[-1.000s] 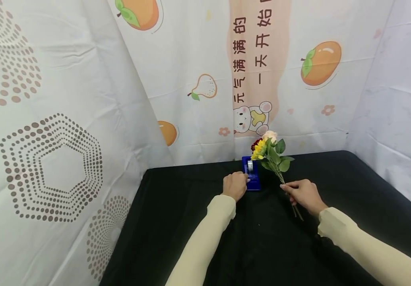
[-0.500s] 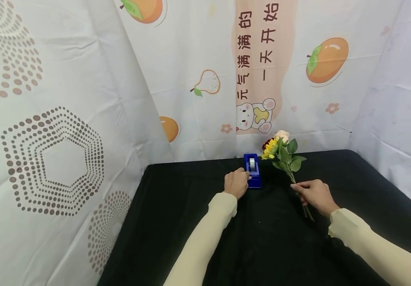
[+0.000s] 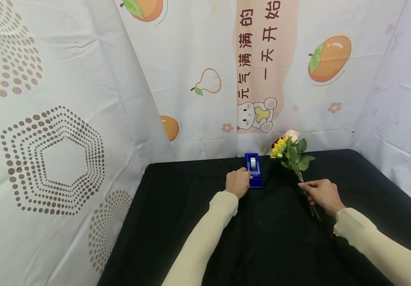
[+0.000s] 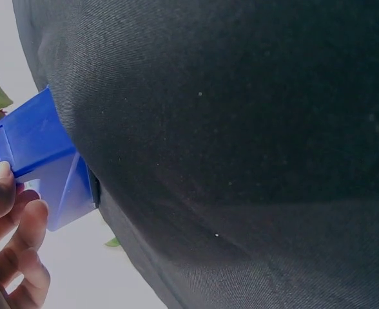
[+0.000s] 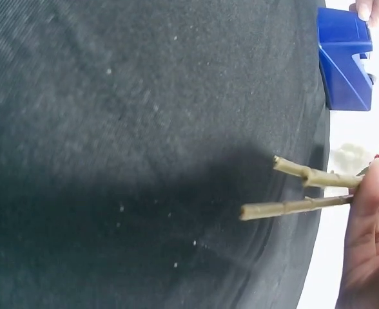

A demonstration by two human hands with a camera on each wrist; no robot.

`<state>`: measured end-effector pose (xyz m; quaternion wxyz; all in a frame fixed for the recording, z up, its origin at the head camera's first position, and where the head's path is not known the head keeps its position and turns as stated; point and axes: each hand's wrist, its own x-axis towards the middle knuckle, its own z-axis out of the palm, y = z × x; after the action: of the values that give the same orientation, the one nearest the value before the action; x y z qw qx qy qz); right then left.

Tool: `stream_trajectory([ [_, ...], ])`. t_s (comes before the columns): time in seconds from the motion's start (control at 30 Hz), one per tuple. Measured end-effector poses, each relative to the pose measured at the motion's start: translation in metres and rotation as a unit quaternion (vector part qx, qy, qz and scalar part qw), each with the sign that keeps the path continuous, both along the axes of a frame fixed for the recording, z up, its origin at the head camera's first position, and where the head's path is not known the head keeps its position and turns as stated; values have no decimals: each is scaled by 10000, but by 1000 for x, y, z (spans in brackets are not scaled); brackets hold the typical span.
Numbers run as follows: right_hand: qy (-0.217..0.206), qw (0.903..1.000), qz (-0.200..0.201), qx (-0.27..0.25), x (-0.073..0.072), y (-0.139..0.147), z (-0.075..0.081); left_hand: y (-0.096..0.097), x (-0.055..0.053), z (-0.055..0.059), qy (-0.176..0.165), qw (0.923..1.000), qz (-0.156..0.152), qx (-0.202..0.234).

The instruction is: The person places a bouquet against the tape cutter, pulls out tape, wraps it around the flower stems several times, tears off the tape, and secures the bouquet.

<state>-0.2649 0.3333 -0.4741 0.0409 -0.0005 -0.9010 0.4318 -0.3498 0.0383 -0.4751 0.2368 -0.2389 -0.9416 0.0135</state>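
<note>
A blue tape dispenser [image 3: 254, 176] with a clear roll sits at the far side of the black-covered table. My left hand [image 3: 237, 182] is at its left near end, and in the left wrist view thumb and finger pinch the edge of the blue tape dispenser [image 4: 35, 138]. To the right, my right hand [image 3: 322, 194] pinches the stems of a small flower bunch [image 3: 295, 159], blooms tilted up and away. The bunch has a yellow, a dark red and a pale peach bloom with green leaves. Cut stem ends [image 5: 292, 206] stick out below my right fingers, over the cloth.
Black cloth [image 3: 262, 246] covers the table. A white curtain [image 3: 191, 131] printed with fruit and lettering hangs behind the far edge. Another white sheet [image 3: 62, 167] with dot patterns hangs on the left, and a pale sheet [image 3: 398, 119] on the right.
My right hand has carried the flower bunch to the right, away from the tape dispenser. My left hand stays at the dispenser, and the head view has shifted slightly.
</note>
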Motion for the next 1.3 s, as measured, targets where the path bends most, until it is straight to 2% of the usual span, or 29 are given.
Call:
stream_trajectory([
  [0.23,37,9998,-46,213,2,11,1,1,-1,0,-91,9999,39,-95],
  [0.6,189,9984,-147,509,16,32,-2,1,3,0,-145,9999,19,13],
  [1.0,126,9965,-306,763,23,53,-11,6,3,-2,-18,9999,165,11],
  [1.13,78,9959,-219,871,27,57,-15,7,5,-3,53,9998,167,-7],
  [1.3,6,9950,-123,995,28,59,-18,5,7,-2,-27,9998,199,-36],
])
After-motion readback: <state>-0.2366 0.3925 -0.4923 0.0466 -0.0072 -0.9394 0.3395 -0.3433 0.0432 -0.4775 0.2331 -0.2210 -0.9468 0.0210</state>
